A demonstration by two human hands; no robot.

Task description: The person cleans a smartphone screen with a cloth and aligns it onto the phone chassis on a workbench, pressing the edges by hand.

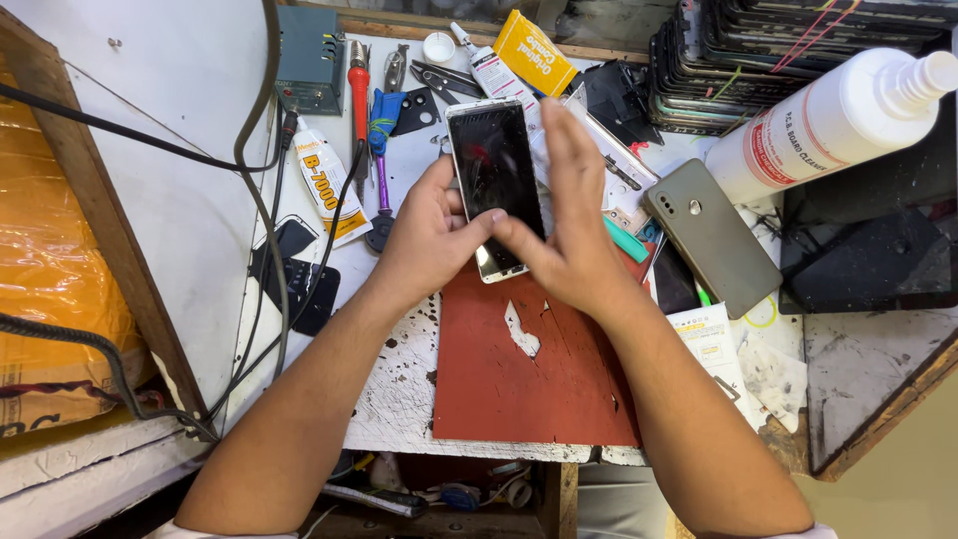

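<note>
Above the red mat [529,369], both hands grip a cracked phone [494,175].

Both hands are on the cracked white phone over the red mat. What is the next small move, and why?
Probably lower the phone flat onto the red mat. It is lifted and tilted, the left hand holding its side and bottom corner, the right hand along its other edge with fingers spread. The glass looks cracked, so the mat's support seems safer than pressing it in mid-air.
</note>
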